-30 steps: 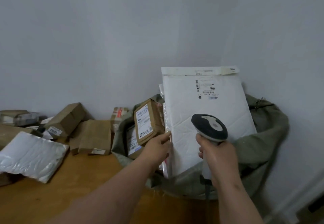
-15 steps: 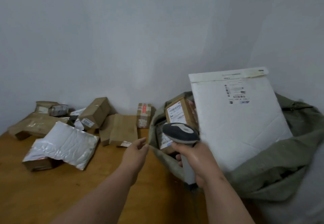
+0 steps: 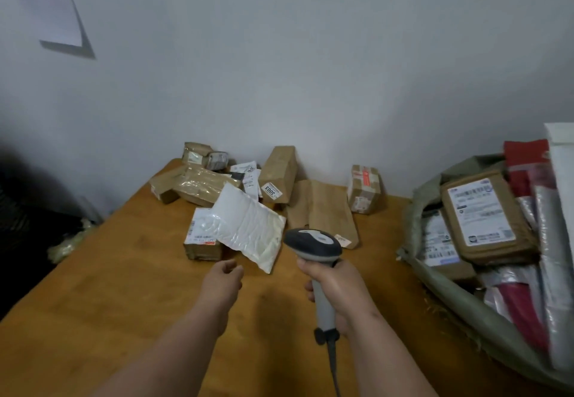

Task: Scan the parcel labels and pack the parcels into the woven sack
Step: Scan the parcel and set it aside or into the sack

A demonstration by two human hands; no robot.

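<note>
My right hand grips a grey and black barcode scanner upright over the wooden table. My left hand hovers empty with loosely curled fingers, just short of a white bubble mailer that leans on a small labelled box. At the right, the green woven sack lies open with several parcels inside, a brown labelled box on top.
Several brown boxes and kraft parcels are piled against the white wall: a box marked 3003, a flat brown envelope, a small taped box. A paper sign hangs on the wall at top left.
The view has swung left, away from the sack and onto the table's parcels. My left hand let go of the large white mailer in the sack and now reaches toward the small white mailer.
</note>
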